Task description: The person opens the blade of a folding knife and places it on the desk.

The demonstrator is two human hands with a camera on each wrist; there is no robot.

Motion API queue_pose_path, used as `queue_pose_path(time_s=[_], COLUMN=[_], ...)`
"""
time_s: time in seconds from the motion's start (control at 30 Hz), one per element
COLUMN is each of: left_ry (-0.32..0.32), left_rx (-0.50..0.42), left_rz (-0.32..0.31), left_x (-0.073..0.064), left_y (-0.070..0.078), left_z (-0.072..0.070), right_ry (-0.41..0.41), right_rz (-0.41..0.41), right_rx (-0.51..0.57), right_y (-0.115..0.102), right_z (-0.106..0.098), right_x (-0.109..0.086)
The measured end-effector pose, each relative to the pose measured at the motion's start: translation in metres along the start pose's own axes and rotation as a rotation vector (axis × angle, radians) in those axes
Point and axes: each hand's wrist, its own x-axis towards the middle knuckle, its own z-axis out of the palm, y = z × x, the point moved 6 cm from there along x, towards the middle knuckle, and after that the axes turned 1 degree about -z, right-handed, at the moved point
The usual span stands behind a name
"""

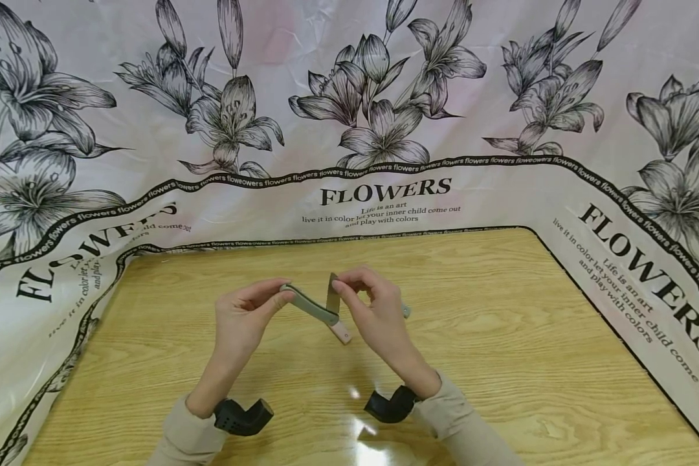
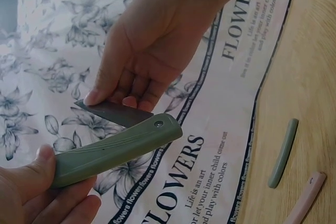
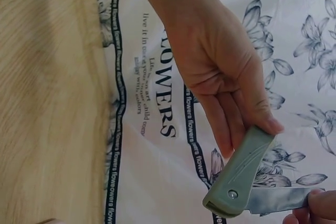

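A folding knife with a green handle [image 1: 310, 304] is held up over the table between both hands. My left hand [image 1: 241, 320] grips the handle's far end between thumb and fingers. With thumb and fingers, my right hand [image 1: 378, 317] pinches the grey blade [image 2: 118, 113] near its tip. The blade stands partly unfolded, at an angle to the handle. In the right wrist view, the rivet end of the green handle [image 3: 239, 177] points down, and the blade [image 3: 278, 199] runs from it to the right thumb.
A pink folded knife [image 1: 341, 332] lies on the wooden table [image 1: 489, 362], just beyond the held handle. Another green folded knife [image 2: 283, 153] lies near it, mostly hidden by the right hand in the head view. Flower-printed cloth [image 1: 256, 213] borders the table.
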Motion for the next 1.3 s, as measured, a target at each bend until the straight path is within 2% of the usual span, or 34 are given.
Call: queue_pose_path(time_s=[0.3, 0.47, 0.73, 1.13, 1.3], left_ry=[0.057, 0.094, 0.146, 0.256, 0.305], left_rx=[-0.034, -0.098, -0.29, -0.402, -0.48], left_rz=[-0.085, -0.129, -0.127, -0.125, -0.14], left_x=[0.0, -0.001, -0.002, -0.005, -0.006], left_y=[-0.004, -0.007, -0.008, -0.011, -0.012], left_z=[-0.007, -0.009, -0.01, -0.017, -0.017], right_ry=[0.025, 0.044, 0.066, 0.028, 0.044], right_rz=[0.171, 0.214, 0.243, 0.34, 0.376], right_rx=[0.154, 0.165, 0.187, 0.198, 0.226], right_y=[0.011, 0.015, 0.02, 0.03, 0.032], right_z=[-0.01, -0.016, -0.023, -0.022, -0.021], right_x=[-0.004, -0.008, -0.016, -0.037, -0.044])
